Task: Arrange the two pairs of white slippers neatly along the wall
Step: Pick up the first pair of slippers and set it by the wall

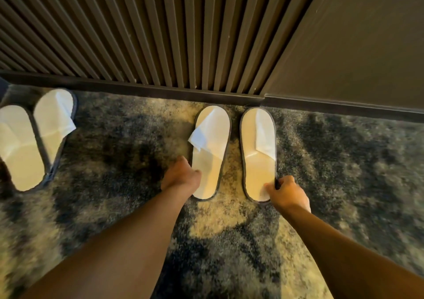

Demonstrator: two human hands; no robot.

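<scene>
Two white slippers with grey edging lie side by side on the carpet, toes at the wall's skirting. My left hand (181,175) grips the left edge of the left slipper (211,156) near its heel. My right hand (284,193) pinches the heel rim of the right slipper (258,161). A small gap separates the two. The second pair lies at the far left: one slipper (19,147) is cut off by the frame edge, the other (54,124) is beside it, both angled slightly to the wall.
A dark slatted wall panel (149,35) and a plain dark panel (355,46) rise behind a dark skirting board (160,90). Mottled grey and cream carpet (229,241) covers the floor, with bare carpet between the two pairs.
</scene>
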